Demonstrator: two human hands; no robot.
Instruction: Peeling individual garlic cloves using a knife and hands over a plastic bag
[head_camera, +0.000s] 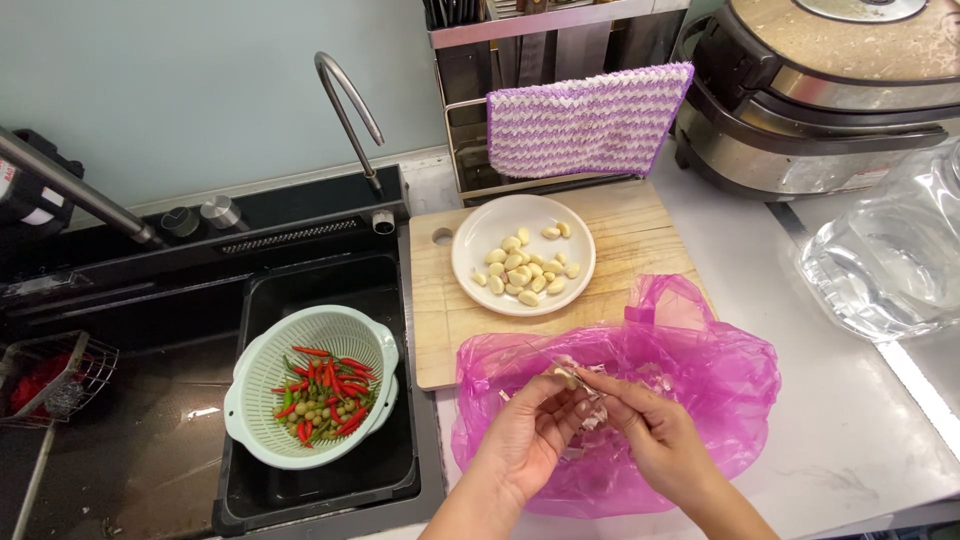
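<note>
At the far left a dark wire basket (55, 375) sits low beside the black recessed sink (330, 290), whose curved steel tap (348, 105) arches over it; inside the sink a pale green plastic colander (262, 380) holds red and green chillies (328, 395) with a few small round green fruits. Next comes the light wooden chopping board (640, 235), bearing a round white plate (480, 240) of peeled cream-coloured garlic cloves (525, 268), with a purple-and-white striped cloth (580, 118) hung on a rack behind it. Nearer the front edge lies a crumpled translucent pink plastic bag (720, 370), spread open and dotted with papery garlic skins. Over it the left hand (530, 435) pinches a small, partly skinned garlic clove (566, 377) between thumb and fingertips, its other fingers curled loosely; the right hand (655, 435) is closed at the fingertips on the clove's loose skin, just touching the left. The clove looks light, firm and smooth, likely a little slick once bare, so a fingertip pinch across its broad sides seems the surest hold, while the skin is thin, brittle and apt to tear. Further right stand a large steel-and-black cooker (820, 90) and a clear plastic water jug (890, 250) on the white counter (850, 430).
</note>
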